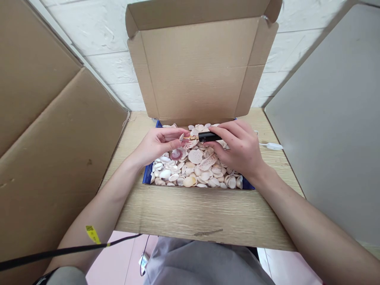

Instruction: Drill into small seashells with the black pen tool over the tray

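My left hand [156,143] is closed in a pinch on a small pale shell [181,137], held up over the box at its left half. In my right hand [242,143] lies a mini drill [208,137] with a black cylindrical body and a brass-coloured front end. The drill points left, its thin tip close to the held shell; I cannot tell whether they touch. Below both hands, a cardboard box with blue sides [147,174] holds a heap of shells [190,172], mostly white and cream. A purple-ringed shell [176,154] lies just under my left fingers.
Upright behind the shells stands the open cardboard lid [198,71]. Cardboard [59,114] walls the left side, a grey panel [332,118] the right. A white cable piece [273,146] lies on the wooden table [184,209]. A black cable [59,252] crosses at lower left.
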Demonstrator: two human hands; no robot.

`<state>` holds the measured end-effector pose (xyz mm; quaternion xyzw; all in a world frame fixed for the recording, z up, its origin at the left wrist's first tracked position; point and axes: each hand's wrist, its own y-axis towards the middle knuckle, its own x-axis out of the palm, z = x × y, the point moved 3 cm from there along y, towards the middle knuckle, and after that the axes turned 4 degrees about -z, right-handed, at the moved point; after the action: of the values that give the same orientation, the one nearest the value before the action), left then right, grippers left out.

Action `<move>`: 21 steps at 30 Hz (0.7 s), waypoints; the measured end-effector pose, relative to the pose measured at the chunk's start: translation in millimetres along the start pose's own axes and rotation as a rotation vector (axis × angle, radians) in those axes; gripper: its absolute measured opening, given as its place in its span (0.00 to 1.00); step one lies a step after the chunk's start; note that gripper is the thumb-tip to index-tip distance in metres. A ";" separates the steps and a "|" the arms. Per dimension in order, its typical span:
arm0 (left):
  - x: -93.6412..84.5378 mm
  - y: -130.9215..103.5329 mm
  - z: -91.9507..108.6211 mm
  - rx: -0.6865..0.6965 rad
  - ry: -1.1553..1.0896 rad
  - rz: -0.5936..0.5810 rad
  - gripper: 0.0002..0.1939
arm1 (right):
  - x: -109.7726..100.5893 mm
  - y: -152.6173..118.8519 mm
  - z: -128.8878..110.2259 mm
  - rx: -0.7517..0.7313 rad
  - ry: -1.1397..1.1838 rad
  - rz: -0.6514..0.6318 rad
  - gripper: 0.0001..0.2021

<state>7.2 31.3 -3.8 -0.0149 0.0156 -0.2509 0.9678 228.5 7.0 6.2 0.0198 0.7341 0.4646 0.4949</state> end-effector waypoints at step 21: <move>5.0 -0.7 -0.3 -0.072 -0.076 -0.023 0.18 | 6.2 -2.0 2.7 0.077 -0.014 -0.079 0.12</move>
<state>11.3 28.2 -4.2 -0.0595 -0.0123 -0.2605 0.9636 228.2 10.7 0.2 0.0129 0.7482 0.4159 0.5168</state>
